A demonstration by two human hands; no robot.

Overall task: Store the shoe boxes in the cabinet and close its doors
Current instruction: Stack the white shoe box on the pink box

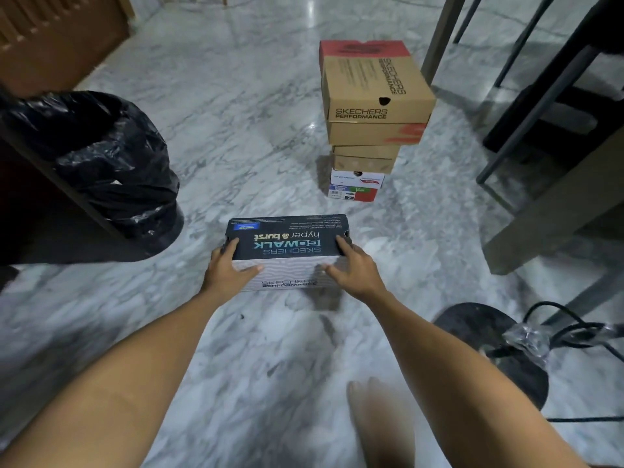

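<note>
Two hands (227, 269) (355, 269) clasping dark shoe box (287, 238)

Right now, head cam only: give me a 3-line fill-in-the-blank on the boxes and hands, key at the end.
1. The dark Skechers box is gripped by ____ hands, the left hand and the right hand.
2. The stack of boxes stands on the ____ floor.
3. The top box of the stack has a ____ far end.

Missing words: both; marble; red

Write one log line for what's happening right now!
left hand: grips dark shoe box | right hand: grips it | stack of boxes: on floor
</note>
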